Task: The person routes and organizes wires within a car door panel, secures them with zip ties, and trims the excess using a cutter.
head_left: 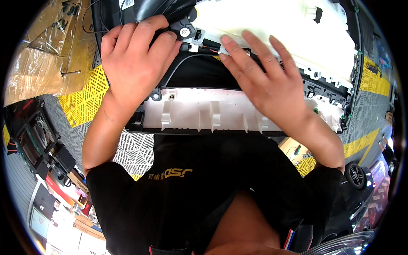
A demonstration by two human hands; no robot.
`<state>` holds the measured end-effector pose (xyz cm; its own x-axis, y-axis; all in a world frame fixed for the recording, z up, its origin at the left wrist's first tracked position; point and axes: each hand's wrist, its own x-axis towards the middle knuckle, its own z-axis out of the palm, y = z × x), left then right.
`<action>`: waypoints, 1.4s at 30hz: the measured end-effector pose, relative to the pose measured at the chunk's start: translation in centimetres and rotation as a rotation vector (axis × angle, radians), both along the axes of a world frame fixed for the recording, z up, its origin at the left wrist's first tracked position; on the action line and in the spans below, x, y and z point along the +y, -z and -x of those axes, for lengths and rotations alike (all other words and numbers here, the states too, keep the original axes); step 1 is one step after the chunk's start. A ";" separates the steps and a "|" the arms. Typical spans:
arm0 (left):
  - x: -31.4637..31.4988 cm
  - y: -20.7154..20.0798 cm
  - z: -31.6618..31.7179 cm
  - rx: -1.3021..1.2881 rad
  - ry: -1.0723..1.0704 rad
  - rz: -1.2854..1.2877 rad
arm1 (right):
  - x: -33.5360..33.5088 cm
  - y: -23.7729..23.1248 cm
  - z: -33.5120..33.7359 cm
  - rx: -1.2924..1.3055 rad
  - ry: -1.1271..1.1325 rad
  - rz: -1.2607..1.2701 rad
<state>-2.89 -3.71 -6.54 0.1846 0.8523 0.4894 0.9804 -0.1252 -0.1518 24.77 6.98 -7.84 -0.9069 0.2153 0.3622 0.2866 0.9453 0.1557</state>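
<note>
Black shirt (204, 165), left hand (134, 63) curled, its grip impossible to tell, right hand (267, 80) released with fingers spread, panel (189, 108) beneath both hands, pale side up, long axis running left to right, cardboard box (51, 63) beyond the left hand's outer side

Gray grated floor tiles (76, 138) with yellow bands (87, 102)

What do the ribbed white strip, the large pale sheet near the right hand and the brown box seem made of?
Ribbed white strip: likely moulded plastic, satin, given its thin ribs.
Large pale sheet: perhaps foam or plastic; glare hides its texture.
Brown box: probably cardboard, under glossy clear film showing creased highlights.
</note>
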 end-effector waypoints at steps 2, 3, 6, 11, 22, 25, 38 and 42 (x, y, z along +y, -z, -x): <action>0.0 0.2 0.0 0.004 -0.004 -0.005 | -1.0 0.3 0.2 -0.050 0.005 -0.004; -0.1 0.1 0.0 0.007 -0.011 0.002 | -1.1 0.5 0.3 -0.055 0.001 -0.006; 0.0 0.1 0.0 -0.008 -0.011 -0.010 | -1.4 0.2 0.6 -0.029 0.031 0.048; -0.3 0.1 0.1 -0.021 0.007 0.016 | -1.9 -0.2 0.5 -0.038 0.079 0.034; -0.2 -0.4 0.6 -0.081 0.049 0.057 | 3.0 -4.7 1.8 0.193 -0.126 0.426; -0.9 -0.5 0.9 -0.089 0.078 0.047 | 3.1 -8.6 1.0 0.274 -0.323 0.645; -0.5 -0.3 0.4 -0.114 0.018 -0.068 | 5.2 -17.0 -4.2 0.063 -0.430 0.526; -0.8 -0.5 0.3 -0.200 0.123 -0.077 | 2.9 -7.4 3.2 0.310 -0.239 0.586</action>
